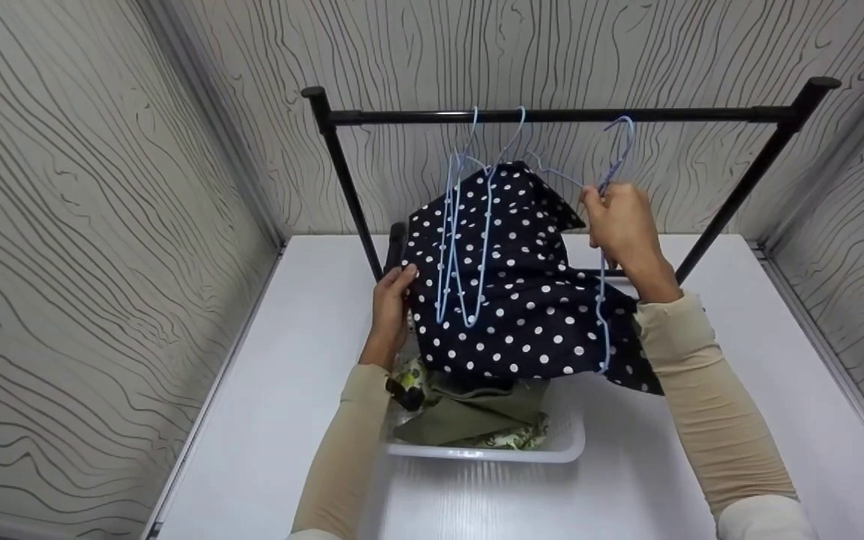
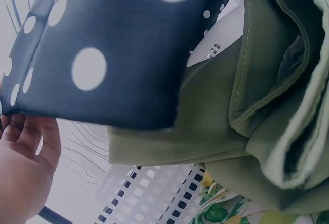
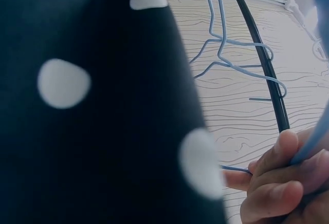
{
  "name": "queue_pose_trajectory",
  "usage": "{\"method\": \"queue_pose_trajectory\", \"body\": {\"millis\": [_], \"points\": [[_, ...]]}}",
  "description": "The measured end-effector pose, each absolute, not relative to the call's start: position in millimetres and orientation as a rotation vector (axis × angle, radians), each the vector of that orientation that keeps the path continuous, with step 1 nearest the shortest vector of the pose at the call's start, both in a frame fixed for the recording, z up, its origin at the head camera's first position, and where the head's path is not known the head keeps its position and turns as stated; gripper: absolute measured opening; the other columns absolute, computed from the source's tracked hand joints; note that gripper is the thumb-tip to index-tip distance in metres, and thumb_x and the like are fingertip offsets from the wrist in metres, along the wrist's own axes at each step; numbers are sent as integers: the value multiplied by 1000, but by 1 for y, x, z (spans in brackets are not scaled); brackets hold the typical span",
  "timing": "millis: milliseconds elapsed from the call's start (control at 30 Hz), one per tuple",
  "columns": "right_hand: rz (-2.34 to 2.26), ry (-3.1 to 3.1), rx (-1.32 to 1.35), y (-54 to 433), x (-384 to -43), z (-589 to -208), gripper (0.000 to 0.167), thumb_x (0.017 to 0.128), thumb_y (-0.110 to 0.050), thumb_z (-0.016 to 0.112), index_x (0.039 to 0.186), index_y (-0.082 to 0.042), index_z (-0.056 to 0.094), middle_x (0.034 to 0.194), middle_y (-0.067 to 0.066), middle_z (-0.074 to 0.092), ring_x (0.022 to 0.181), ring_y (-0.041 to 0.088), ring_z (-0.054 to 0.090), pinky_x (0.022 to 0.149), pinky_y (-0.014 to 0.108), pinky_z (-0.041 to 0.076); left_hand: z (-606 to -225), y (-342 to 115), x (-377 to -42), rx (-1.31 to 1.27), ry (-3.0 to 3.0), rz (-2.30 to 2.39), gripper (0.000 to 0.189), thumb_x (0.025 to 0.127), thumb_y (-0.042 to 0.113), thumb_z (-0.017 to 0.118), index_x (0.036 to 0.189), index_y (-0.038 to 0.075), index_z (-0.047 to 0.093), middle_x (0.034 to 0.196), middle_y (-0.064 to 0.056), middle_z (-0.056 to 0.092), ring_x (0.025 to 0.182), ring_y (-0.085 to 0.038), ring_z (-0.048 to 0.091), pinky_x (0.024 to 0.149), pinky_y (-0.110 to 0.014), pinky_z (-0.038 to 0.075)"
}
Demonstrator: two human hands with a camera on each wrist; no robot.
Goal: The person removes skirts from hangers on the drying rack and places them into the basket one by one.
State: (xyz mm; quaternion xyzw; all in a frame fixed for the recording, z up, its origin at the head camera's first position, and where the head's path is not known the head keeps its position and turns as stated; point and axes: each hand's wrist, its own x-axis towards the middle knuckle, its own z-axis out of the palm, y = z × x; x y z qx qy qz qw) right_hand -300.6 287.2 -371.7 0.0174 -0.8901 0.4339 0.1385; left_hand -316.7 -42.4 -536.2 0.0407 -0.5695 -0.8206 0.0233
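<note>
A navy garment with white polka dots [image 1: 529, 322] spreads between the two hands, in front of a black clothes rack. My left hand [image 1: 389, 307] grips its left edge, thumb on the front; the left wrist view shows fingers [image 2: 32, 134] at the cloth's border. My right hand [image 1: 623, 229] holds a blue wire hanger [image 1: 610, 174] just below its hook. One side of that hanger runs down over the garment's right part; whether its other side lies inside the cloth is hidden. Two more blue hangers [image 1: 486, 247] hang from the rail, before the garment.
The black rack's rail [image 1: 672, 115] crosses above the hands. Below the garment, a white plastic basket [image 1: 571, 450] holds olive cloth [image 1: 469, 420] and leaf-patterned cloth [image 1: 526, 436]. It stands on a white table [image 1: 267, 420], with patterned walls at the back and sides.
</note>
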Motion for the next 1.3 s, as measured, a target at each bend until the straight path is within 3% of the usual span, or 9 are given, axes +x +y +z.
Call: {"method": "queue_pose_trajectory", "body": {"millis": [267,500,967,1033,1133,1200,1300], "points": [[1230,-2577,18,288,-299,-375,52,113,-30,49,74,1,63,42,-5,54,26,7,43,27,28,38,-535,-46,-316,111,-1756,-2499,22,104,24,68,86,14,61,87,2,61,81,-13,59,76,-26,51],[1145,-2581,42,293,-299,-377,47,113,-28,48,81,2,64,41,-12,51,28,4,44,29,22,34,-535,-50,-314,101,-1760,-2468,26,104,24,68,84,14,56,81,3,55,76,-13,54,72,-27,47],[1179,-2593,-14,293,-290,-371,50,112,-29,47,70,-3,56,41,-9,51,26,3,39,28,23,34,-534,-55,-314,75,-1794,-2373,24,106,27,67,87,14,59,82,4,53,81,-15,52,79,-29,46],[1191,-2586,-6,290,-282,-364,50,112,-26,47,68,-3,55,40,-10,50,25,-1,35,29,22,33,-534,-55,-314,47,-1799,-2352,21,106,27,67,89,14,61,91,2,56,87,-16,53,82,-30,45],[1193,-2580,17,288,-278,-360,50,112,-23,46,68,-1,55,39,-15,47,25,-6,30,29,19,30,-532,-56,-314,28,-1828,-2298,21,106,29,66,91,14,63,116,0,60,104,-18,53,90,-32,44],[1181,-2581,16,293,-286,-368,51,112,-24,46,67,-2,55,38,-15,46,24,-4,33,28,20,31,-532,-58,-313,26,-1857,-2262,20,106,32,65,96,14,67,139,0,55,116,-19,51,97,-36,43],[1143,-2578,16,300,-295,-380,53,112,-27,47,65,-4,55,38,-15,47,24,0,38,28,21,32,-532,-60,-311,0,-1899,-2208,26,106,35,63,107,11,72,157,2,45,121,-20,50,99,-39,42]]}}
